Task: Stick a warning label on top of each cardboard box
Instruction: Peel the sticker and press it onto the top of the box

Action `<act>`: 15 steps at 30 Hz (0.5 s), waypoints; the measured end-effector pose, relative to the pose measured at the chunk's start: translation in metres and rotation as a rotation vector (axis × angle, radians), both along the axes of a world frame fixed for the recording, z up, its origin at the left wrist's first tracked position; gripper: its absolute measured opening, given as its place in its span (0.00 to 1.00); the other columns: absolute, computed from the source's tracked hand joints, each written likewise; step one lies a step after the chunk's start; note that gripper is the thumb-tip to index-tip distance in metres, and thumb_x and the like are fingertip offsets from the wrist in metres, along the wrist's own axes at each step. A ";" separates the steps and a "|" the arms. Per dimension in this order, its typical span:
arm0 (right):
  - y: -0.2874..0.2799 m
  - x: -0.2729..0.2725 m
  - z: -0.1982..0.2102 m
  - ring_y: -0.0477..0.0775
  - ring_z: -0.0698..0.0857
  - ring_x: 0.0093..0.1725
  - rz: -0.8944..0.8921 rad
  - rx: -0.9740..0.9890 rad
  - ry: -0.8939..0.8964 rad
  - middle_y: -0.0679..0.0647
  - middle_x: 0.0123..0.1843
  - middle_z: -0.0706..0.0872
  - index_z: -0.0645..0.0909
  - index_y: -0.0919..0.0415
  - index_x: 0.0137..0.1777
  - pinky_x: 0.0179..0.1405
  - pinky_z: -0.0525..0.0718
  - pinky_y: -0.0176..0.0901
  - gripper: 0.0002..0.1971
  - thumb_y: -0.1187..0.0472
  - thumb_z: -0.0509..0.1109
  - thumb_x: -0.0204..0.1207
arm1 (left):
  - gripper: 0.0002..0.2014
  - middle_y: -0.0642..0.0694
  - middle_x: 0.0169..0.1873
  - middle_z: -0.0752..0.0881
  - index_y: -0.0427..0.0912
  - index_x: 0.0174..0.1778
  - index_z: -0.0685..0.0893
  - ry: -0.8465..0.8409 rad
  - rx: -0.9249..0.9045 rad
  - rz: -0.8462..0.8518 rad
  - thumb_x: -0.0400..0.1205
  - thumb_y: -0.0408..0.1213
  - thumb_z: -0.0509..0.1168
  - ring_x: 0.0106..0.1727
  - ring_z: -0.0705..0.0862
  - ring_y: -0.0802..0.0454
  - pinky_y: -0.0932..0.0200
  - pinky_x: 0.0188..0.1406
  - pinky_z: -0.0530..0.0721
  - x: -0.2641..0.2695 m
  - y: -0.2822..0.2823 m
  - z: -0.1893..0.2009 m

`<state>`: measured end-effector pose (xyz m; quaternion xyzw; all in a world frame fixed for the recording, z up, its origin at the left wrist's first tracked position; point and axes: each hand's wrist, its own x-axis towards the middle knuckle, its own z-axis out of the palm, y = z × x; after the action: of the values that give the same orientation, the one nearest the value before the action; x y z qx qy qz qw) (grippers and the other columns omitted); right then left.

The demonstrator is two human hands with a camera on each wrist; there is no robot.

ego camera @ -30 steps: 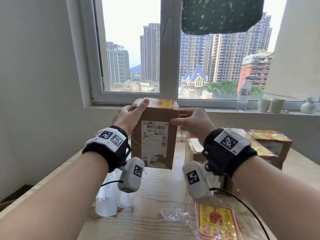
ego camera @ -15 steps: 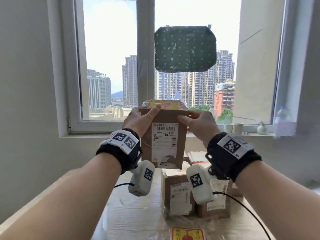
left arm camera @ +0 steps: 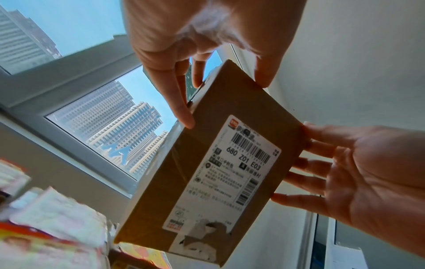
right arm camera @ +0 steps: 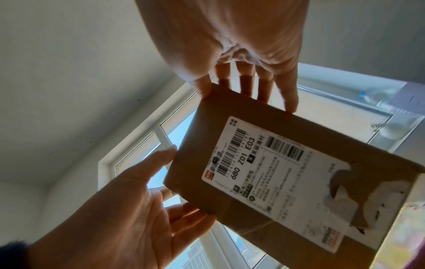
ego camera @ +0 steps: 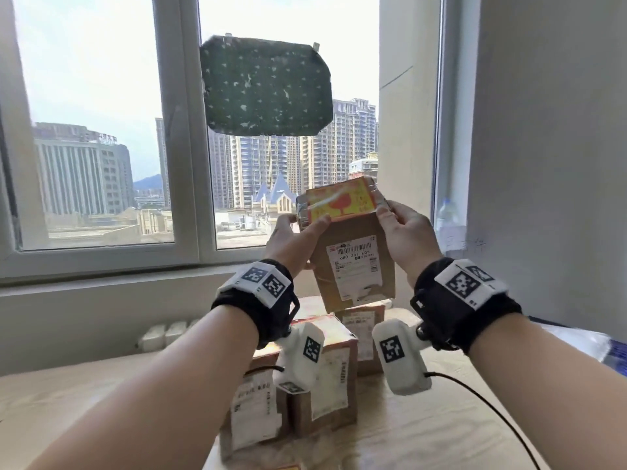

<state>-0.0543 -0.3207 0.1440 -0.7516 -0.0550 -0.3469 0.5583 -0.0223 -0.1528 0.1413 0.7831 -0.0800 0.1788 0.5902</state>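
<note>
Bare forearms, no sleeves. Black wrist bands (ego camera: pixel 261 300), each topped with a white plate (ego camera: pixel 470 281) bearing black square-code markers. Below each band: white camera pod (ego camera: pixel 402 356), one square marker; thin black cable (ego camera: pixel 481 398) trailing from pod.

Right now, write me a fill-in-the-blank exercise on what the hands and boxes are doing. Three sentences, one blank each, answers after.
1. The cardboard box is held up in the air by ____ hands, the left hand and the right hand.
2. The yellow and red warning label is stuck on the ____ face of the held box.
3. The white shipping label shows the code 680 Z01 ____.

Missing words: both; top; E03
</note>
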 end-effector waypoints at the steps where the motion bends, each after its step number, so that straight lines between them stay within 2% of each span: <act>1: -0.010 0.002 -0.002 0.51 0.88 0.47 -0.021 0.001 0.005 0.50 0.52 0.90 0.82 0.52 0.68 0.44 0.87 0.45 0.17 0.49 0.59 0.86 | 0.33 0.43 0.57 0.83 0.44 0.72 0.68 0.023 -0.023 -0.037 0.76 0.58 0.68 0.44 0.86 0.53 0.58 0.29 0.87 0.007 -0.009 -0.003; 3: -0.027 0.005 -0.008 0.50 0.87 0.44 -0.057 -0.008 0.019 0.49 0.50 0.89 0.82 0.52 0.67 0.35 0.82 0.39 0.17 0.49 0.58 0.86 | 0.33 0.40 0.56 0.84 0.41 0.70 0.69 0.071 -0.051 -0.109 0.75 0.58 0.68 0.49 0.87 0.47 0.53 0.35 0.89 0.020 -0.027 -0.008; 5: -0.044 0.010 -0.015 0.52 0.87 0.47 -0.094 -0.022 0.047 0.50 0.53 0.89 0.81 0.52 0.69 0.36 0.79 0.38 0.18 0.48 0.58 0.86 | 0.35 0.37 0.55 0.85 0.36 0.67 0.72 0.131 -0.040 -0.175 0.73 0.59 0.65 0.51 0.88 0.42 0.48 0.41 0.91 0.031 -0.041 -0.016; 8: -0.064 0.018 -0.030 0.53 0.84 0.55 -0.157 -0.037 0.095 0.51 0.60 0.86 0.80 0.53 0.71 0.46 0.79 0.39 0.19 0.49 0.58 0.86 | 0.24 0.34 0.54 0.86 0.33 0.63 0.75 0.182 0.000 -0.258 0.82 0.50 0.61 0.50 0.89 0.39 0.47 0.45 0.90 0.047 -0.055 -0.033; 10: -0.074 0.028 -0.044 0.56 0.82 0.64 -0.184 -0.049 0.135 0.51 0.69 0.82 0.79 0.54 0.72 0.60 0.81 0.44 0.19 0.50 0.58 0.86 | 0.19 0.34 0.52 0.87 0.31 0.61 0.78 0.206 0.071 -0.272 0.84 0.45 0.60 0.46 0.88 0.41 0.50 0.43 0.89 0.056 -0.061 -0.044; 11: -0.078 0.032 -0.052 0.57 0.82 0.66 -0.186 -0.047 0.157 0.48 0.69 0.82 0.79 0.54 0.73 0.64 0.80 0.46 0.20 0.50 0.58 0.86 | 0.18 0.35 0.51 0.87 0.31 0.59 0.79 0.223 0.115 -0.273 0.84 0.44 0.60 0.44 0.88 0.43 0.51 0.43 0.88 0.060 -0.063 -0.050; 13: -0.082 0.042 -0.071 0.55 0.83 0.61 -0.166 -0.018 0.200 0.44 0.62 0.83 0.79 0.56 0.72 0.63 0.80 0.44 0.19 0.52 0.59 0.86 | 0.16 0.37 0.47 0.87 0.32 0.53 0.82 0.240 0.212 -0.264 0.83 0.44 0.61 0.41 0.85 0.45 0.50 0.49 0.86 0.067 -0.064 -0.062; 15: -0.084 0.053 -0.091 0.55 0.84 0.62 -0.152 0.020 0.232 0.49 0.63 0.87 0.82 0.56 0.69 0.67 0.80 0.51 0.18 0.53 0.60 0.85 | 0.16 0.39 0.43 0.86 0.33 0.47 0.85 0.240 0.348 -0.228 0.82 0.45 0.63 0.41 0.82 0.46 0.52 0.48 0.82 0.072 -0.063 -0.074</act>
<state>-0.0008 -0.4051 0.0529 -0.7830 0.0709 -0.2994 0.5406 0.0497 -0.2159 0.0677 0.8745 -0.1270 0.0002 0.4681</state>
